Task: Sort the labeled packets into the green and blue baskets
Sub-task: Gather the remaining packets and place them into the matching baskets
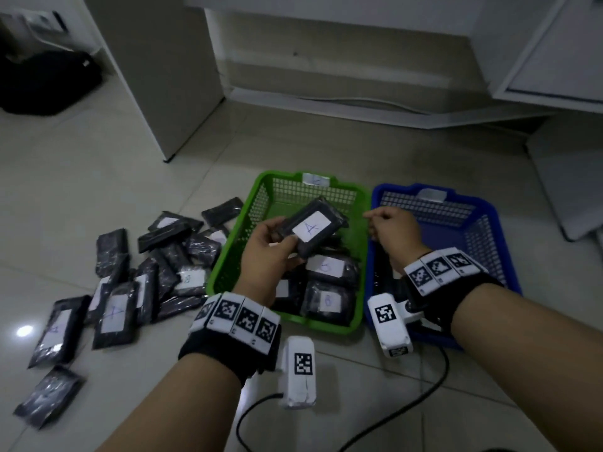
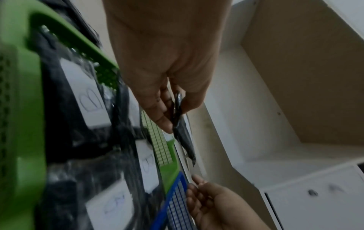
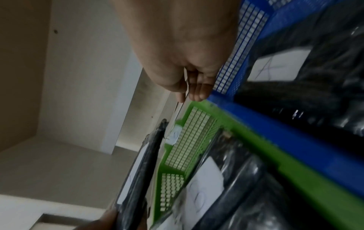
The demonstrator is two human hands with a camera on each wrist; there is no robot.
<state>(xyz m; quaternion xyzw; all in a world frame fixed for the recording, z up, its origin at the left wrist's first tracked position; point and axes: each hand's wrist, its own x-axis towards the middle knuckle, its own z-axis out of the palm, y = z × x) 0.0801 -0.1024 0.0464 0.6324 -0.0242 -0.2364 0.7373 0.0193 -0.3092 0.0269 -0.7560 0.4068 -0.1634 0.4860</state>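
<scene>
My left hand (image 1: 270, 243) pinches a black packet (image 1: 313, 228) with a white label marked A, tilted above the green basket (image 1: 287, 176). In the left wrist view thumb and fingers (image 2: 163, 119) clamp the packet's edge (image 2: 185, 143). Several packets marked B (image 1: 326, 301) lie in the green basket. My right hand (image 1: 391, 230) hovers over the rims where the green and blue basket (image 1: 489, 207) meet, fingers loosely bent, holding nothing. The right wrist view shows that hand (image 3: 189, 90) above the blue rim (image 3: 275, 124) and a packet marked A (image 3: 275, 66) inside the blue basket.
Several black labeled packets (image 1: 156, 265) lie scattered on the tiled floor left of the green basket. A white cabinet panel (image 1: 163, 76) stands behind them, a black bag (image 1: 45, 83) at far left. Black cables (image 1: 424, 396) run across the floor near my wrists.
</scene>
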